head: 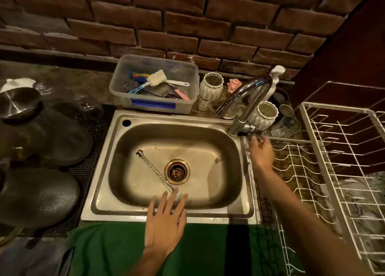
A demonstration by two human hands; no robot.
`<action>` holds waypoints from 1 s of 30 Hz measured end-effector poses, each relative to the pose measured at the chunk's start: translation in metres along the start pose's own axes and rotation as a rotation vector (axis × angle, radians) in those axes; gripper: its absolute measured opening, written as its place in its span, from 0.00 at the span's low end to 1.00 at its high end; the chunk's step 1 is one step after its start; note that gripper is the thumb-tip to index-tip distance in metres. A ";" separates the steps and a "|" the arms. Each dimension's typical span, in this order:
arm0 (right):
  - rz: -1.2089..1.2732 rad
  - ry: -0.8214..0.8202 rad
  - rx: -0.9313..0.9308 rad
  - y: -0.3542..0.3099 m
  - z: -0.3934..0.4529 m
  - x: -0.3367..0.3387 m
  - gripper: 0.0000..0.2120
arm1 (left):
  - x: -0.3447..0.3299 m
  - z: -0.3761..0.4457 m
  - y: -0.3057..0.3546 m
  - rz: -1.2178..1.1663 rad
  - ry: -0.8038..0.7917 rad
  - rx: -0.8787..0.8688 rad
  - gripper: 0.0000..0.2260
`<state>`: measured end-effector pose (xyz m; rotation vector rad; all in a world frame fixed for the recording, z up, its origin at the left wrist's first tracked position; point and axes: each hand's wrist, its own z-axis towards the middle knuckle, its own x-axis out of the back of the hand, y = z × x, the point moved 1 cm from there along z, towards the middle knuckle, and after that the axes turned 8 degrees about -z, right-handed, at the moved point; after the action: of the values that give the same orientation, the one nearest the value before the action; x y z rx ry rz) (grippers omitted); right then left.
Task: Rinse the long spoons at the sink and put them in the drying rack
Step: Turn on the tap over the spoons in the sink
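Two long spoons (pixel 155 171) in sink (pixel 116 208), handles beneath open left hand (pixel 165 223) fingertips; right hand (pixel 260 155) loose

Head camera looks steeply down, close over the sink (pixel 104 163).

Upper centre of my frame I see a clear plastic tub (pixel 154 88) holding a white sponge brush (pixel 158 79), a steel scourer (pixel 130 86) and other cleaning tools. Right of it stand two white ribbed vases (pixel 211 86), one nearer the middle right, and a white pump bottle (pixel 276 78). Dark pans (pixel 45 134) fill the left edge. A brick wall (pixel 166 17) spans the top, green cloth (pixel 116 248) the bottom.
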<state>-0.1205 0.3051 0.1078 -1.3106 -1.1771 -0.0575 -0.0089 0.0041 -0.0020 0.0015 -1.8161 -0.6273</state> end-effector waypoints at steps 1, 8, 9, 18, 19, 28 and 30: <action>-0.030 0.018 0.016 -0.003 0.006 -0.001 0.21 | 0.002 0.002 -0.001 -0.018 -0.013 0.012 0.23; -0.207 0.201 0.075 -0.021 0.033 0.003 0.14 | 0.001 0.003 -0.002 -0.008 -0.003 -0.002 0.23; -0.273 0.178 0.095 -0.020 0.037 0.004 0.14 | 0.001 0.003 -0.002 -0.007 -0.007 -0.002 0.23; -0.576 0.015 0.165 -0.006 0.053 0.003 0.11 | 0.005 0.003 0.000 -0.029 -0.039 0.033 0.23; -0.562 0.021 0.169 -0.005 0.054 0.002 0.12 | 0.004 0.003 0.000 -0.036 -0.041 0.036 0.23; -0.560 0.006 0.193 -0.003 0.060 0.006 0.11 | 0.004 0.002 -0.001 -0.058 -0.026 0.043 0.22; -0.587 0.018 0.194 -0.002 0.062 0.006 0.13 | 0.004 0.002 -0.001 -0.065 -0.027 0.044 0.22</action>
<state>-0.1576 0.3546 0.1020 -0.7625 -1.4797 -0.3707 -0.0120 0.0028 0.0007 0.0826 -1.8617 -0.6357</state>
